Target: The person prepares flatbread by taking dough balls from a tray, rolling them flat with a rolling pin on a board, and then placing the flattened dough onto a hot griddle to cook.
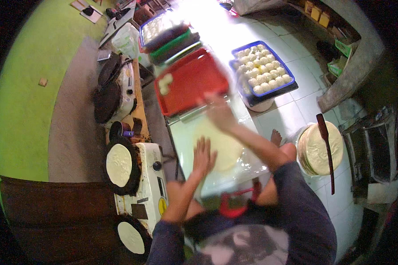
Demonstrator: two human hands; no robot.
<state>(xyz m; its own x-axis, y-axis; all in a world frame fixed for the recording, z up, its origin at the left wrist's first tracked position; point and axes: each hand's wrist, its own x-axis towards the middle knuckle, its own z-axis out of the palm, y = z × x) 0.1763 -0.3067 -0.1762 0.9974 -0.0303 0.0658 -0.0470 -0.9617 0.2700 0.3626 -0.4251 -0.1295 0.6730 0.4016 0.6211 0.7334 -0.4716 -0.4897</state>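
A thin, round, pale dough sheet (pixel 226 155) lies on the low work table (pixel 183 139) in front of me, with clear plastic film (pixel 257 165) at its right side. Flat against the dough's left part rests my left hand (pixel 204 156), fingers extended and slightly apart. Motion blurs my right hand (pixel 220 112), which is over the far edge of the dough, beside the near edge of a red tray (pixel 195 84). Whether it holds anything cannot be made out. A few small dough balls (pixel 165 83) sit at the tray's left end.
At left, gas stoves carry dark griddles; flat dough rounds (pixel 119 165) (pixel 131 237) lie on two. A saucepan (pixel 119 131) stands behind them. Dough balls fill a blue tray (pixel 287 86) at right. A wooden spatula (pixel 325 145) lies across stacked flatbreads (pixel 310 155).
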